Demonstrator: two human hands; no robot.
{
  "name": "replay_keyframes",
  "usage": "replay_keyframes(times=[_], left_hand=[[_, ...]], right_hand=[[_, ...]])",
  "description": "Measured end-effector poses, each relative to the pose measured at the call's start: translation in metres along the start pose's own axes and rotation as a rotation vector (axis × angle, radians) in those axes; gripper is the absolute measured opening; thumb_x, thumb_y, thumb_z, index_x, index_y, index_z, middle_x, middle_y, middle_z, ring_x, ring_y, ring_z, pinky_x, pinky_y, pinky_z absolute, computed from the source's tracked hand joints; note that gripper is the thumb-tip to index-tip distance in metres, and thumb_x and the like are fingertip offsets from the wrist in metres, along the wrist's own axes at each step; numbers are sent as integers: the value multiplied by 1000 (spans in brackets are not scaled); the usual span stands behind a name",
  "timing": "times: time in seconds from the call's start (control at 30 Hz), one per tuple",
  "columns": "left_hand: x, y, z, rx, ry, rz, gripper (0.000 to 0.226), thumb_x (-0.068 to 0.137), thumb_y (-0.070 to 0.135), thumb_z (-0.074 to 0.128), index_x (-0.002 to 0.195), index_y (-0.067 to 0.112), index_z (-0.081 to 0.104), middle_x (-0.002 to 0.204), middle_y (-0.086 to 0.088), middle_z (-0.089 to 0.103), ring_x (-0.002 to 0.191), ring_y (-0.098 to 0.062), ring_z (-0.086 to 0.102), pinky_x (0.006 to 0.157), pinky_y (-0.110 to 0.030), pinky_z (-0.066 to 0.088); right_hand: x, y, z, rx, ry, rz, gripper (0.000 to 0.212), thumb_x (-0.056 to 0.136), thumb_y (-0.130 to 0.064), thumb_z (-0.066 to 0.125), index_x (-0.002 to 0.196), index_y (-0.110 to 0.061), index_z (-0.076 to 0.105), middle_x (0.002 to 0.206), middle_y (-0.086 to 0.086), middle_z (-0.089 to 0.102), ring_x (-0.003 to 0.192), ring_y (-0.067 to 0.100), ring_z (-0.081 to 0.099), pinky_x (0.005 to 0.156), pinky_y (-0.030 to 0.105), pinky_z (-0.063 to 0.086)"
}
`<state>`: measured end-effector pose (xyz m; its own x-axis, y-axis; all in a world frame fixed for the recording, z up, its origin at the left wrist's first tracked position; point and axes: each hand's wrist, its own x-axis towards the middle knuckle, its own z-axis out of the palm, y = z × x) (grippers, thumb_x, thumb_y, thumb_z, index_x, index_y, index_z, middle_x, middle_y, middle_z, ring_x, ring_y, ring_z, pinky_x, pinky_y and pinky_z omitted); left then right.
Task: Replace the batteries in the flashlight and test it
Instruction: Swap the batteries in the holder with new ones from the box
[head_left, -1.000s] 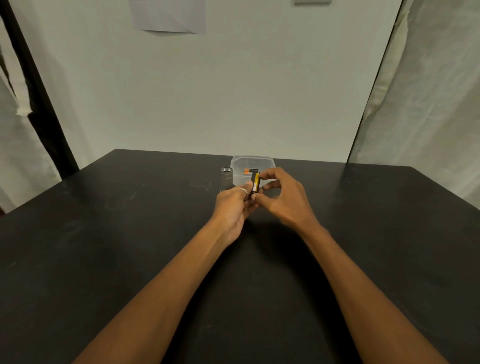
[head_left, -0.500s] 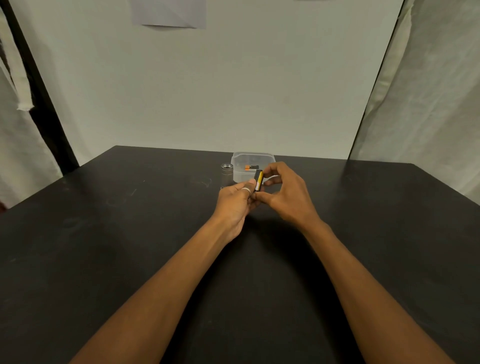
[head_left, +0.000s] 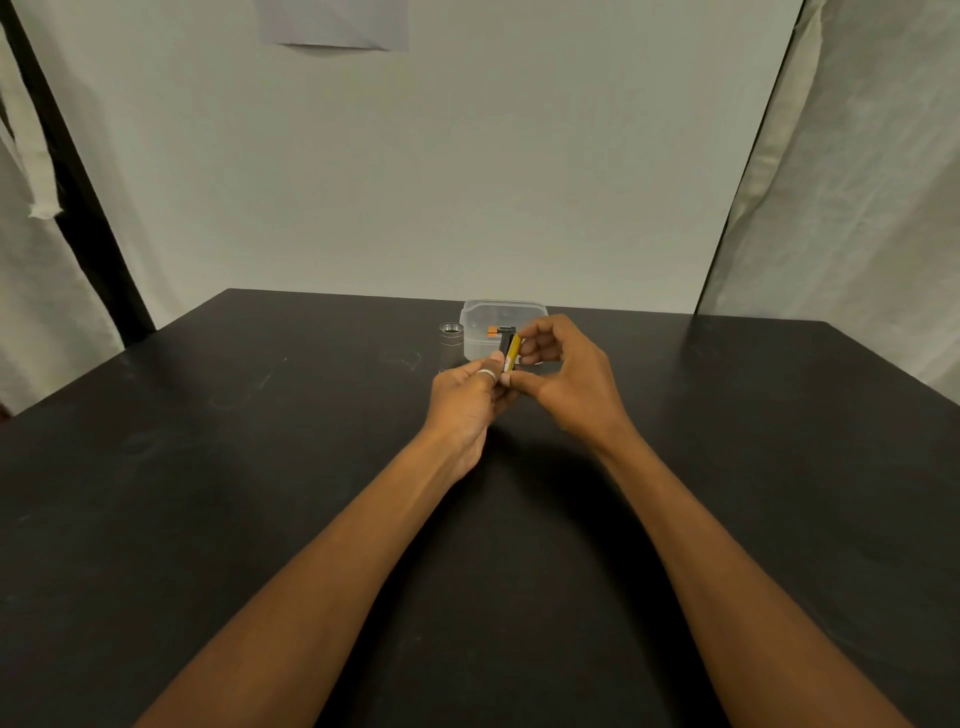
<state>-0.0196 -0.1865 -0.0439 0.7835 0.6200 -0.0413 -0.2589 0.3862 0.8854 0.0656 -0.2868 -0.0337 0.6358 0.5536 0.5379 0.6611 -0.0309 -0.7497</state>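
Observation:
My left hand (head_left: 462, 405), with a ring on one finger, grips the lower end of a black battery holder (head_left: 505, 347) above the middle of the black table (head_left: 208, 493). A yellow battery (head_left: 512, 354) lies along the holder's right side. My right hand (head_left: 566, 384) pinches that battery, thumb at its bottom end and forefinger curled over its top. The silver flashlight body (head_left: 451, 340) stands upright with its open end up, just left of the hands and apart from them.
A clear plastic box (head_left: 480, 317) sits behind my hands near the table's far edge, with an orange-and-black battery (head_left: 493, 332) inside. A pale wall rises behind the table, and white cloth hangs on both sides.
The holder and yellow battery now lean a little more to the right between my fingers. Both hands stay in about the same spot.

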Motion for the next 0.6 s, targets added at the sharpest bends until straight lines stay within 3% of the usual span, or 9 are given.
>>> replay_keyframes(times=[0.1, 0.2, 0.33, 0.5, 0.6], left_hand=[[-1, 0, 0, 3, -4, -3, 19, 102, 9, 57, 99, 2, 75, 91, -11, 77, 84, -17, 72, 85, -30, 61], [-1, -1, 1, 17, -14, 0, 19, 102, 11, 58, 101, 2, 75, 91, -11, 76, 84, -17, 71, 87, -29, 60], [1, -2, 0, 17, -22, -6, 19, 102, 13, 58, 105, 1, 73, 94, -13, 75, 84, -17, 72, 81, -27, 60], [2, -1, -1, 19, -23, -29, 20, 102, 16, 58, 108, 0, 69, 100, -16, 72, 87, -17, 72, 78, -25, 60], [2, -2, 0, 56, -35, -31, 20, 102, 16, 57, 107, 1, 69, 99, -15, 72, 87, -17, 72, 79, -25, 60]], right_hand=[[1, -1, -2, 93, 27, 39, 28, 83, -15, 83, 106, -20, 67, 98, -7, 72, 92, 3, 70, 82, 21, 60], [2, -4, -2, 188, 60, 91, 17, 86, -7, 78, 101, -13, 69, 93, -3, 73, 88, 9, 72, 73, 30, 63], [2, -10, -3, 347, 107, 192, 19, 87, 2, 75, 100, -9, 66, 91, 4, 72, 80, 11, 72, 66, 25, 61], [9, -7, -31, 586, 229, 344, 30, 87, 0, 77, 110, -10, 62, 106, 13, 74, 95, 23, 75, 80, 31, 63], [13, 0, -46, 479, 239, 401, 27, 88, 1, 75, 113, -2, 64, 101, 14, 73, 90, 22, 73, 74, 26, 63]])
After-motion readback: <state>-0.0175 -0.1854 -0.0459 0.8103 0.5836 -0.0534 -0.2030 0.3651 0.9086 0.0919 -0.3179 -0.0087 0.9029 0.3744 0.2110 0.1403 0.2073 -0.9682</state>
